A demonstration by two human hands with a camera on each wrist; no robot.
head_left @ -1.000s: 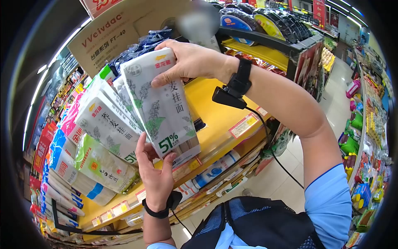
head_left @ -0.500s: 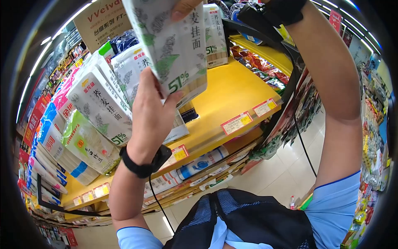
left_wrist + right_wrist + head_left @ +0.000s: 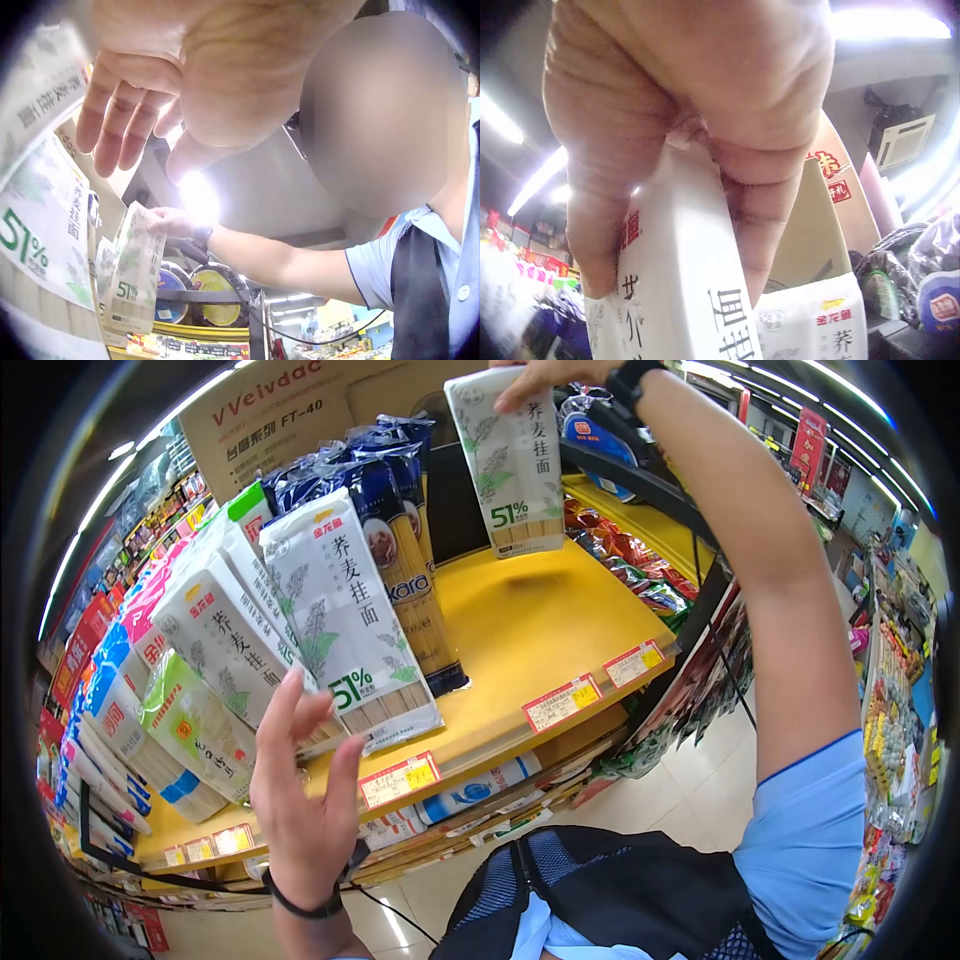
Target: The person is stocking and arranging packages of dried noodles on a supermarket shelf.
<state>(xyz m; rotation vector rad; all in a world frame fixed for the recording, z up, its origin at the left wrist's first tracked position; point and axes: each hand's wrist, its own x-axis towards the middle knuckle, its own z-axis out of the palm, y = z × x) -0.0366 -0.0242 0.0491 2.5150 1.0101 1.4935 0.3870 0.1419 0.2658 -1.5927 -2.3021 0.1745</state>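
My right hand [image 3: 560, 374] grips the top of a white buckwheat noodle packet [image 3: 508, 470], holding it upright over the rear right of the yellow shelf [image 3: 510, 615]. The thumb lies on its front in the head view. Close behind it, a second noodle packet [image 3: 810, 319] shows in the right wrist view; in the head view it is hidden. My left hand [image 3: 305, 800] is empty, fingers apart, in front of another white noodle packet [image 3: 340, 620] that leans at the left. The left palm [image 3: 247, 82] fills the top of the left wrist view.
Blue-topped spaghetti packs [image 3: 405, 560] stand behind the leaning packet. More noodle bags, including a green one [image 3: 195, 725], line the left. Price tags [image 3: 562, 703] run along the shelf edge. A black rail [image 3: 640, 490] borders the right side, and a large carton [image 3: 270, 425] stands behind.
My right hand has carried the noodle packet from the left row to the rear right of the shelf. My left hand has let go of its lower end and moved down and left.
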